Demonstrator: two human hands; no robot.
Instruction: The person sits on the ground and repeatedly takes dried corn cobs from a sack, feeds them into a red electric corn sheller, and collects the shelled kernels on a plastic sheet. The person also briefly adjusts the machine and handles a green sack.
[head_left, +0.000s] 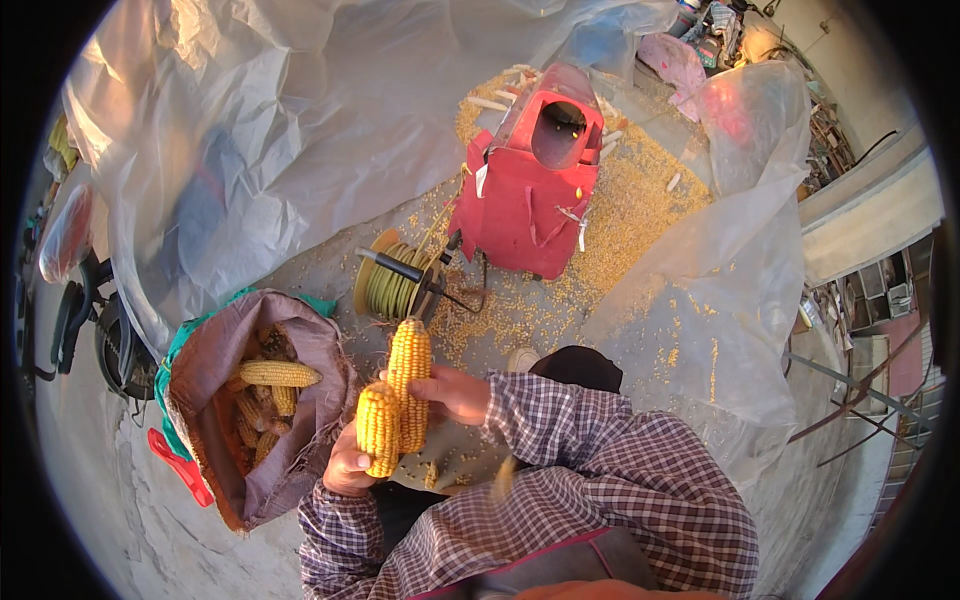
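My left hand (349, 463) grips a short, thick ear of corn (377, 429). Beside it, my right hand (454, 394) holds a longer ear of corn (410, 375), thumb across its side; the two ears are close together, the shorter one overlapping the longer in view. An open woven sack (292, 480) with several ears of corn (279, 373) inside stands left of my hands. Beyond my hands is a red corn sheller (521, 214) with a round opening at its top, a kernel or two visible at the opening. Loose kernels (645, 202) and some bare cobs lie around it.
A cable reel (394, 277) with yellow-green cable stands between sack and machine. Plastic sheeting (360, 112) hangs or spreads at the upper left, with more sheeting (720, 315) at the right. A wheeled thing with a black tyre (124, 349) is at the far left. Metal rods (862, 390) stick out at the right.
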